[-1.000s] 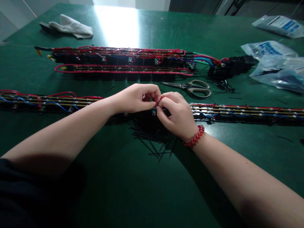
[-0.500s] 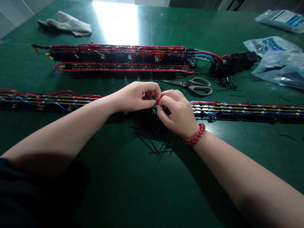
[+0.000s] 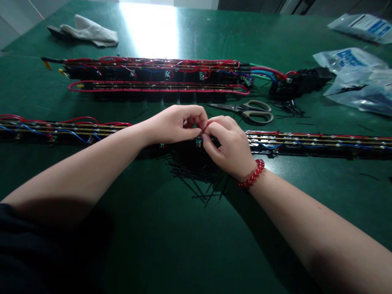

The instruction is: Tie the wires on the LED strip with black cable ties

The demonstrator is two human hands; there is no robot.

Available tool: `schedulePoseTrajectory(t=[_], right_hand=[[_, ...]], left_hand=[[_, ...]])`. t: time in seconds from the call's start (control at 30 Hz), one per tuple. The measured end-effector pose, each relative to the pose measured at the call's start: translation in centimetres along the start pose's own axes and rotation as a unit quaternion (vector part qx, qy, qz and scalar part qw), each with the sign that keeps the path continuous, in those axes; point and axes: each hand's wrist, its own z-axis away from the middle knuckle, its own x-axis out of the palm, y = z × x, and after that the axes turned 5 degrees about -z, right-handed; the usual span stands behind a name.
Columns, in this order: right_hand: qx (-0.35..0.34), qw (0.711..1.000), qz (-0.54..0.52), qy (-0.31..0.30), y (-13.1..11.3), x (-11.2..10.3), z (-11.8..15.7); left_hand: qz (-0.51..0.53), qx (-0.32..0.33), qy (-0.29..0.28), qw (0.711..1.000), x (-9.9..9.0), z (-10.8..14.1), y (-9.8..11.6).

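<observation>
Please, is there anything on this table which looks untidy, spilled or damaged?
No damage is evident. The thin black strips on the near side of the left hand and right hand look untidy: they lie loosely heaped, several crossing at odd angles. The pale cloth at the far left is crumpled. Both may be ordinary clutter.

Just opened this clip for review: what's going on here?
A person's left hand and right hand meet over a long wired bar on a green table; whatever they may pinch is too small to tell. Black strips lie in front of the bar, with scissors and a second bar behind it.
</observation>
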Motion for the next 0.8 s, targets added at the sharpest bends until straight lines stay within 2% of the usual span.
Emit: schedulePoseTrajectory(t=[0.47,0.8], right_hand=[[0.006,1.0,-0.015,0.027,0.14,0.16,0.06],[0.019,1.0,-0.016,0.014,0.21,0.06,0.13]], left_hand=[[0.032,0.013,0.01,0.999,0.02,-0.02,-0.41],[0.066,0.0,0.011,0.998,0.06,-0.04,-0.48]])
